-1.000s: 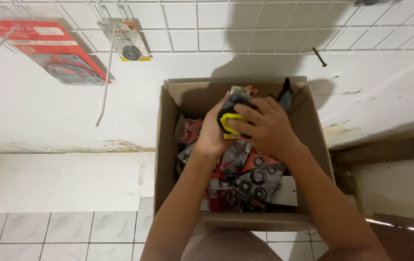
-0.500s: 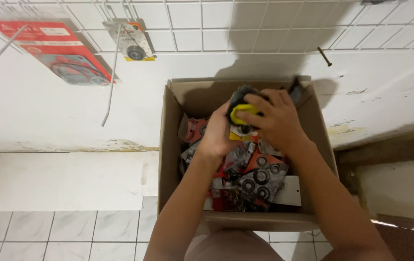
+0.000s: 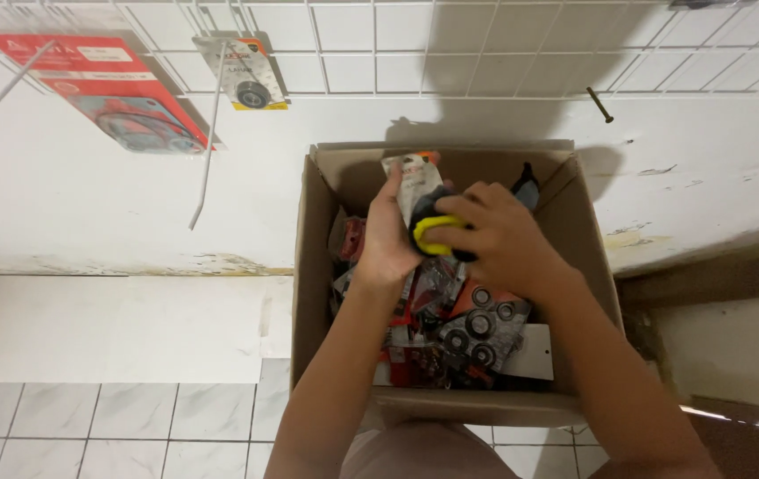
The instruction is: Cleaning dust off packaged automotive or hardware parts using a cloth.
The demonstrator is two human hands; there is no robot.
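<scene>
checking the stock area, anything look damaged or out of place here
The packets lie jumbled in the cardboard box, and wall paint is flaking along the bottom edge. Both hands hold one packet above the box.

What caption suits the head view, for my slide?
Both hands, left hand and right hand, lift a packaged yellow-black tool above an open cardboard box.

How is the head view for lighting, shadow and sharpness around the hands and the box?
Head view: even indoor light, no glare. A broad shadow falls on the wall above the cardboard box. The left hand and right hand, both on a carded pack, are slightly soft; box contents are dim and cluttered.
</scene>
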